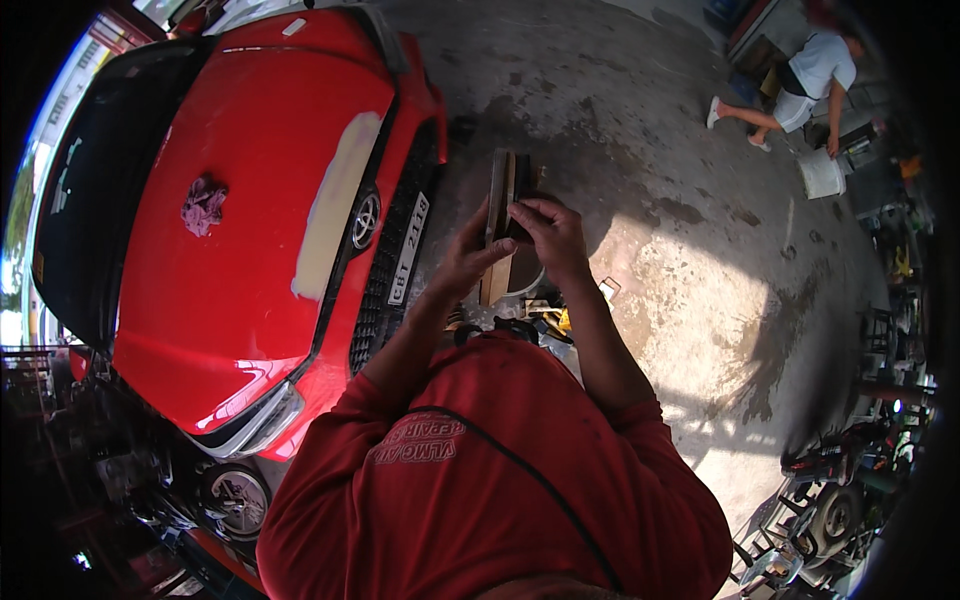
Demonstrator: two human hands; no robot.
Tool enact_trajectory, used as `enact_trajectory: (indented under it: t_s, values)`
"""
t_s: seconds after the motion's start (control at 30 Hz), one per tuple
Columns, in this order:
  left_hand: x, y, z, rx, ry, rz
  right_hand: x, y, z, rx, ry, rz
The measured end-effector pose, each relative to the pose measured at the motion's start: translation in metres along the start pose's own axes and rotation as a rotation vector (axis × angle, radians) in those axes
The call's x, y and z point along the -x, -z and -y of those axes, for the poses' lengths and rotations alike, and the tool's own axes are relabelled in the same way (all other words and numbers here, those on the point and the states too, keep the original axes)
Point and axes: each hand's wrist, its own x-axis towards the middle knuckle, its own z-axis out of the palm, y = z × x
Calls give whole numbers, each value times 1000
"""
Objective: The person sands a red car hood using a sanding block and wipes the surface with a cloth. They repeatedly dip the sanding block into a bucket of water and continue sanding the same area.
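Holding wooden block (497, 200), left hand (468, 257) clasping, right hand (557, 235) pinching it; red car (265, 200) nearby

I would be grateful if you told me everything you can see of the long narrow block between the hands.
The long narrow block looks wooden, paler brown at its near end, with darker lengthwise strips toward its far end. It is held lengthwise away from the wearer, above the concrete floor and right of the red car. The left hand grips its left side, thumb across it; the right hand's fingertips meet its right side. Finer surface detail is unclear.
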Motion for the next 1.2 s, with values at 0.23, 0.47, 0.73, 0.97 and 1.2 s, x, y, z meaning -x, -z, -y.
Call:
enact_trajectory:
  t_s: [0.23, 0.47, 0.73, 0.97, 1.2]
  values:
    - [0, -2, 1, 286, 102, -4, -9, 5, -3, -36, 5, 37]
    - [2, 12, 2, 472, 157, 30, -10, 26, 23, -433, -119, -77]
    - [9, 22, -12, 829, 104, -92, -38, 134, -50, -24, -31, -279]
    - [17, 38, -13, 850, 86, -135, -59, 91, -106, 546, -19, -217]
    - [17, 58, -15, 827, 112, -214, -80, 79, -122, 3, -279, 62]
